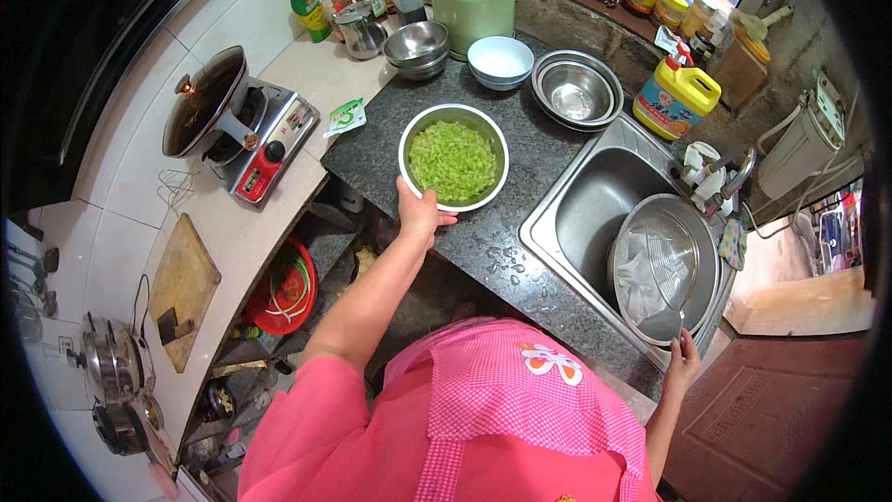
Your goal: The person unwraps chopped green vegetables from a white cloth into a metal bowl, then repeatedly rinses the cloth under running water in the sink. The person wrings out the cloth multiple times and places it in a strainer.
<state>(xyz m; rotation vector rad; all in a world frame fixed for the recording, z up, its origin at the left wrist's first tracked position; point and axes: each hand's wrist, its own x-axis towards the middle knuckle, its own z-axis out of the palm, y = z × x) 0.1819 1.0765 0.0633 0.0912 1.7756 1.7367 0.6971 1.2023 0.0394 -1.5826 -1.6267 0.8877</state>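
Observation:
My left hand [419,215] grips the near rim of a round metal bowl [504,174], thumb at the edge and fingers beneath. Finely chopped green vegetable [453,160] fills the lower part of this bowl, which is over the dark stone counter [460,247]. At the right, my right hand [684,360] pinches the thin handle of a wire-mesh strainer [672,258]. The strainer lies over a large metal basin [655,331] in the sink [584,185]. Whitish, translucent material, which I cannot identify, shows in the basin beside the mesh.
A wok [209,108] sits tilted on a gas stove [268,153] at the left. Bowls [500,59] and nested metal basins [577,90] line the counter's back. A yellow detergent jug [674,99] stands behind the sink. A wooden cutting board [182,286] carries a cleaver [169,326].

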